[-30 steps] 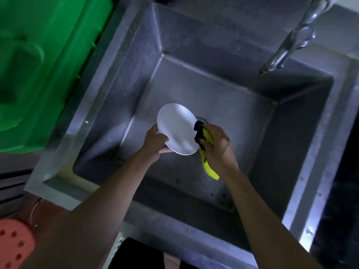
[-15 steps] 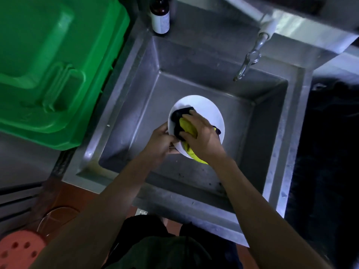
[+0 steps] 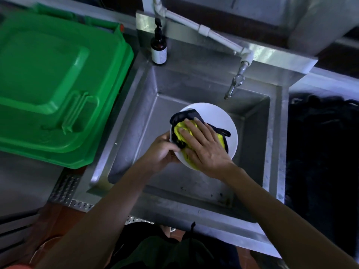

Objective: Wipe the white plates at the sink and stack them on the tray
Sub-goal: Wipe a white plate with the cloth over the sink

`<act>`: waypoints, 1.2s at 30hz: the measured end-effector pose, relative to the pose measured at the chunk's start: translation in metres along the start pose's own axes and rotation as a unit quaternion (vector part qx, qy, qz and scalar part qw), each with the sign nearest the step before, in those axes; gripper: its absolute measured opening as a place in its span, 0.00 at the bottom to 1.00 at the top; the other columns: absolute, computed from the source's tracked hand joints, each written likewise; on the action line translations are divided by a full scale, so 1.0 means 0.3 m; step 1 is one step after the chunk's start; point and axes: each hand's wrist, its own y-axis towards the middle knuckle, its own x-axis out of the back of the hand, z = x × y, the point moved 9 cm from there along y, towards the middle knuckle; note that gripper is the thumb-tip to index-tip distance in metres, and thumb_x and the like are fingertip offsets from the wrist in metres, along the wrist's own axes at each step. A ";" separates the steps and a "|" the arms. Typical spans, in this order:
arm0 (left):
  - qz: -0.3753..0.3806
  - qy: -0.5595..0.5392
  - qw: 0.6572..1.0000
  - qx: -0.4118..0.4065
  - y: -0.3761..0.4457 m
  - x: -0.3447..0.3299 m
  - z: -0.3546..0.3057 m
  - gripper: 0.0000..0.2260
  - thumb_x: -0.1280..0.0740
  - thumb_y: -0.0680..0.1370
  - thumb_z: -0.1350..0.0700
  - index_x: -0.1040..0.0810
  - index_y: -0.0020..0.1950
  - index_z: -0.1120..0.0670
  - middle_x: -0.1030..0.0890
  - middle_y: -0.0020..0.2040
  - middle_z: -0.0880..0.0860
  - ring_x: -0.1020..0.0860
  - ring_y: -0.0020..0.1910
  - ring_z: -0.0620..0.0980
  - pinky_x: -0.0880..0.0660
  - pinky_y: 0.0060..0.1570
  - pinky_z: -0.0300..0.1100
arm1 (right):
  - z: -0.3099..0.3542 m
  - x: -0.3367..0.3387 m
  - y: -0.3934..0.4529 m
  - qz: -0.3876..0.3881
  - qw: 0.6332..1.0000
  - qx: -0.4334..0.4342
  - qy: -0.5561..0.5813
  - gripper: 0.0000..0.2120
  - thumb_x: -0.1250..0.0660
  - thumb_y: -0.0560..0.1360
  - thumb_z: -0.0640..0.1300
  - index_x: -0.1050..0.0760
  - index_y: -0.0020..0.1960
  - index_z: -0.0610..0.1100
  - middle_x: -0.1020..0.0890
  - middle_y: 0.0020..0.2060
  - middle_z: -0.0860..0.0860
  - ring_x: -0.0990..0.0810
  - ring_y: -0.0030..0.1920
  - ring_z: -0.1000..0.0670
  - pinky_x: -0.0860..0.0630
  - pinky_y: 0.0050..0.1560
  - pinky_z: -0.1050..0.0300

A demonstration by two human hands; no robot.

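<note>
Stage: wiping underway | white plate (image 3: pixel 217 121) gripped at its rim by left hand (image 3: pixel 162 152) over sink (image 3: pixel 194 88) | yellow-black cloth (image 3: pixel 184 131) pressed flat by right hand (image 3: pixel 206 150) | tray unseen, stacking judged pending

No legible text; brown bottle (image 3: pixel 159 47) label unreadable (too blurred).

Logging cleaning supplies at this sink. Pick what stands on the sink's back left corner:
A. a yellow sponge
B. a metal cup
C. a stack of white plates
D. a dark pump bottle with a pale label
D: a dark pump bottle with a pale label stands upright on the sink ledge at the back left corner.
</note>
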 end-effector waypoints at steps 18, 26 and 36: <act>-0.095 -0.031 0.995 -0.025 -0.034 0.004 -0.006 0.23 0.37 0.73 0.73 0.17 0.57 0.50 0.14 0.51 0.52 0.17 0.52 0.58 0.18 0.40 0.53 | -0.256 0.041 0.058 -0.046 0.973 -0.227 0.004 0.28 0.49 0.84 0.53 0.43 0.81 0.43 0.42 0.81 0.48 0.48 0.81 0.43 0.48 0.79 0.44; -0.129 -0.040 0.990 -0.051 -0.045 0.014 -0.016 0.24 0.33 0.64 0.65 0.16 0.57 0.49 0.14 0.54 0.55 0.15 0.48 0.56 0.17 0.41 0.55 | -0.300 -0.008 -0.078 -0.025 0.952 -0.304 0.020 0.28 0.49 0.85 0.52 0.47 0.81 0.41 0.47 0.82 0.47 0.53 0.81 0.43 0.50 0.80 0.43; -0.152 -0.083 0.983 -0.058 -0.024 0.008 0.001 0.22 0.32 0.66 0.66 0.17 0.57 0.53 0.15 0.53 0.60 0.16 0.49 0.59 0.17 0.45 0.59 | -0.089 -0.088 -0.173 -0.044 0.940 -0.333 0.058 0.27 0.42 0.84 0.48 0.41 0.79 0.37 0.40 0.79 0.43 0.46 0.80 0.40 0.46 0.78 0.40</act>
